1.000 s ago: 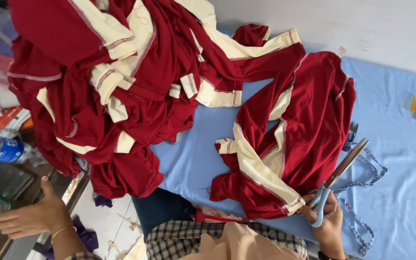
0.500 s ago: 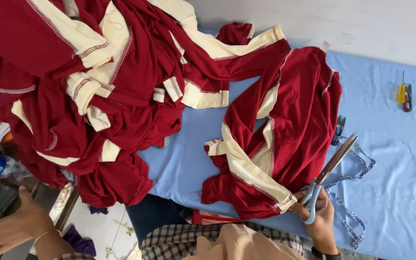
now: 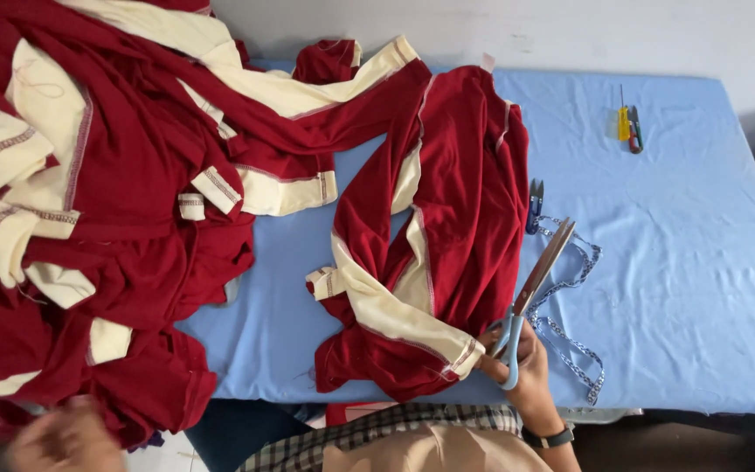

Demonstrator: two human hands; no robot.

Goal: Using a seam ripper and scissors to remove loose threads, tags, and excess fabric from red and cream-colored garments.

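**Trim at the cuff: keep the blades low, feed the cloth to them**

Counter [image 3: 683, 288]: blue cloth cover, bare stretch to the right of the right grip. Good working room there.

Big heap of garments [image 3: 107, 201]: dark red with cream bands, far left of the right grip, spilling off the counter edge. Well apart from the piece being worked. Best to leave it that way so no loose sleeve slides under the blades.

Single garment [image 3: 447, 236]: same red and cream, lying alone, stretching up and left from the right grip. Its cream cuff end touches that hand.

Right hand [image 3: 526, 367]: closed round the blue handles of the scissors [image 3: 539, 280], fingers through the loops. Blades point up and right away from the grip and look closed or nearly so. Judgement: work close to the seam with short snips and hold the cuff flat on the counter so only one layer goes between the blades.

Left hand [image 3: 63, 437]: low, far left of the right grip, below the heap, blurred. Cannot tell if it's open or holding anything. For a clean cut it would be better up by the cuff, tensioning the cloth.

Measuring tape [image 3: 583, 350]: looped just right of the right grip, under the blades. Mind it doesn't snag.

Small snips [image 3: 536, 203]: above the grip, at the garment's edge.

Yellow tool [image 3: 626, 124]: farther up and right, well apart.
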